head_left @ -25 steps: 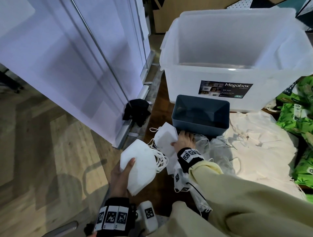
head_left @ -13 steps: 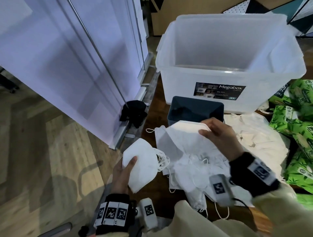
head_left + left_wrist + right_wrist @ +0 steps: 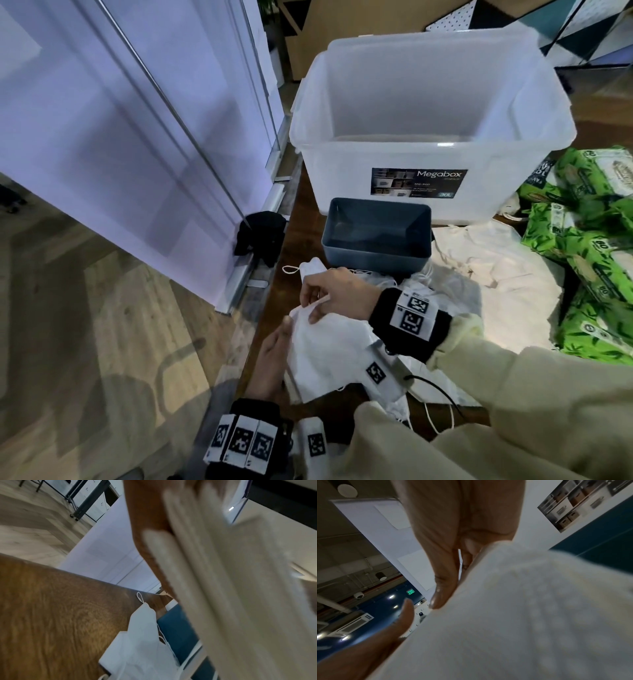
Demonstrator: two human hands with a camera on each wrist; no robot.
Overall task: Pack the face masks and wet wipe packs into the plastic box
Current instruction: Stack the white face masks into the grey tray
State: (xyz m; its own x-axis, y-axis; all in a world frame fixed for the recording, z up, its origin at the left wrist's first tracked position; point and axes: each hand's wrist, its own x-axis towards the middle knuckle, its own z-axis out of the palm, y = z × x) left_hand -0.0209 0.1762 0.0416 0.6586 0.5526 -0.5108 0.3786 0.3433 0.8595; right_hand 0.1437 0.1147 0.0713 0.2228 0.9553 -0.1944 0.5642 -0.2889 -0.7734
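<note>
Seen from above, both hands meet over the front edge of a dark wooden desk (image 3: 294,212), holding one stack of white face masks (image 3: 329,356). The left hand (image 3: 270,359) cups the stack from its left side, fingers lying along it. The right hand (image 3: 339,294) has a closed grip on the stack's top edge, thumb and fingers pinching it. At 12 o'clock from the hands stands a small blue bin (image 3: 376,236), and beyond it the clear plastic box (image 3: 428,144). More loose masks (image 3: 311,267) lie on the desk just below the bin. Green wet wipe packs (image 3: 589,240) are piled at 3 o'clock.
</note>
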